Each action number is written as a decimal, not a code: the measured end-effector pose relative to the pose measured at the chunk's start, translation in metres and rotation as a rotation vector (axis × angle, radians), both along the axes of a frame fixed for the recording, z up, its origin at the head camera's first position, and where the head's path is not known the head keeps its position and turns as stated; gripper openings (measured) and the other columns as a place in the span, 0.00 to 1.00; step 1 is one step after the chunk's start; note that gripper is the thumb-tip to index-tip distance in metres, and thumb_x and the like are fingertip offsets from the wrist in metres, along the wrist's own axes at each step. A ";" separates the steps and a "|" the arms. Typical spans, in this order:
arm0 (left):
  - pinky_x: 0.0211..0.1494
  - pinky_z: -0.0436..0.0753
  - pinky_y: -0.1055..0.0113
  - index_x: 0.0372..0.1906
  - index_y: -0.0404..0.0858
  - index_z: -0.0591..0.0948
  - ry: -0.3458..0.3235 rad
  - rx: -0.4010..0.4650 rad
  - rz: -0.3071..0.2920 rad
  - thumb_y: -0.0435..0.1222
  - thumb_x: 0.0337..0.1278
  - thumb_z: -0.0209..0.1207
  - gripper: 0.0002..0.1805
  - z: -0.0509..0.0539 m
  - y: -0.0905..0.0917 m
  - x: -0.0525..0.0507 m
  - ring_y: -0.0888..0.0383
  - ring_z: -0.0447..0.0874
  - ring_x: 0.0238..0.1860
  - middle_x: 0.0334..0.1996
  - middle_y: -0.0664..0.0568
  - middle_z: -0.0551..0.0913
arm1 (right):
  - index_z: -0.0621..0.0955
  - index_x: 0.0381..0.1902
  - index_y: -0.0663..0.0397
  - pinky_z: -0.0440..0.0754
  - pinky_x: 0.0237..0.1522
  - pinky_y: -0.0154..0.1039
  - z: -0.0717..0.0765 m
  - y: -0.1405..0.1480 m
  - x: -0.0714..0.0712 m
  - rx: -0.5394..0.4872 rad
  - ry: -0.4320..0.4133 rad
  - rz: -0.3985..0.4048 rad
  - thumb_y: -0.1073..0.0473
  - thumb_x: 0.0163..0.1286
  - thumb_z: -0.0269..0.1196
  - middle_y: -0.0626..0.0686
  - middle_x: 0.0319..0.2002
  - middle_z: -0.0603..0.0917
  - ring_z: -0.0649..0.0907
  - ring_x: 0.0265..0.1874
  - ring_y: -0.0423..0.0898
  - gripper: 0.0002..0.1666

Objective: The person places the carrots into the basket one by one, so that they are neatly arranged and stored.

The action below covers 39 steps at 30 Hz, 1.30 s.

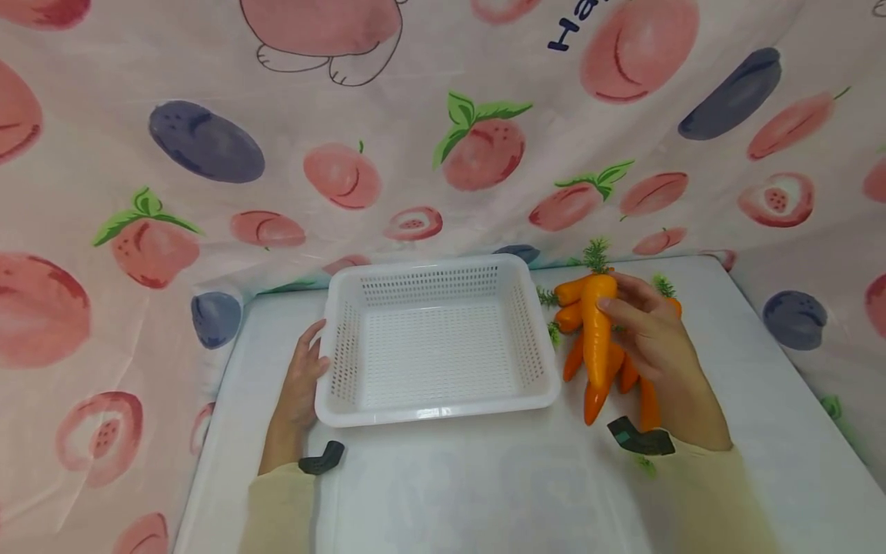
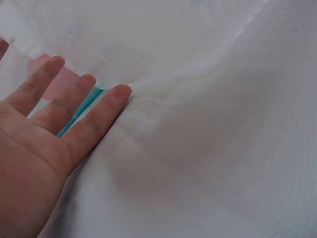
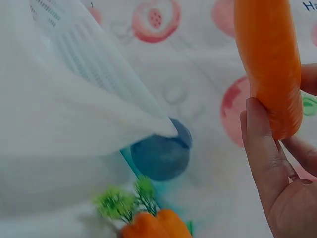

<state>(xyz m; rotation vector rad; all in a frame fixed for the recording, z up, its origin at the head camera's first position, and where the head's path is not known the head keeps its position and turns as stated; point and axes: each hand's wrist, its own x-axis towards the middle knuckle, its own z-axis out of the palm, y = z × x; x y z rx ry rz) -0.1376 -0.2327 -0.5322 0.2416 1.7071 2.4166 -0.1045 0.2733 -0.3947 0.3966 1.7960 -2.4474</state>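
A white perforated plastic basket (image 1: 443, 415) stands on the table. My left hand (image 1: 302, 377) touches the basket's left wall; in the left wrist view the fingers (image 2: 101, 119) of that hand are straight and spread against it. Above a pile of carrots, my right hand (image 1: 647, 331) holds an orange carrot (image 1: 597, 331) with a green leafy top, its tip pointing down toward me. From the right wrist view, the thumb and fingers grip the carrot (image 3: 272, 64) near its thick end. Below it there, other carrots (image 3: 153, 225) with green tops show in part.
Several more carrots (image 1: 570, 317) lie heaped to the right of the basket, partly hidden by the right hand. The white table (image 1: 443, 485) ends at the back against a hanging fruit-print cloth (image 1: 401, 100), which also surrounds both sides.
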 end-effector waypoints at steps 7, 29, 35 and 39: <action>0.59 0.84 0.64 0.80 0.49 0.56 -0.008 0.013 -0.008 0.27 0.70 0.50 0.37 -0.001 -0.001 0.000 0.56 0.76 0.65 0.72 0.50 0.67 | 0.69 0.72 0.45 0.87 0.44 0.33 -0.003 -0.021 -0.011 0.103 -0.026 0.020 0.55 0.68 0.70 0.45 0.59 0.75 0.83 0.48 0.42 0.37; 0.58 0.84 0.65 0.80 0.48 0.56 0.043 0.042 -0.035 0.25 0.71 0.46 0.36 -0.009 -0.004 -0.003 0.58 0.77 0.63 0.71 0.49 0.67 | 0.69 0.69 0.47 0.89 0.45 0.37 -0.013 -0.088 -0.038 0.007 -0.025 0.058 0.57 0.69 0.69 0.48 0.58 0.76 0.85 0.47 0.43 0.34; 0.59 0.83 0.64 0.80 0.47 0.55 0.041 0.042 -0.036 0.26 0.70 0.46 0.37 -0.008 -0.003 -0.002 0.57 0.76 0.64 0.73 0.47 0.66 | 0.68 0.70 0.45 0.89 0.44 0.38 -0.017 -0.114 -0.041 -0.040 -0.046 0.013 0.58 0.69 0.69 0.52 0.55 0.79 0.85 0.46 0.45 0.35; 0.60 0.83 0.64 0.81 0.48 0.54 0.031 0.027 -0.032 0.27 0.70 0.48 0.37 -0.007 -0.003 -0.001 0.56 0.74 0.67 0.75 0.46 0.63 | 0.67 0.70 0.43 0.89 0.46 0.40 -0.021 -0.131 -0.043 -0.023 -0.033 -0.009 0.57 0.69 0.69 0.54 0.55 0.79 0.85 0.47 0.47 0.36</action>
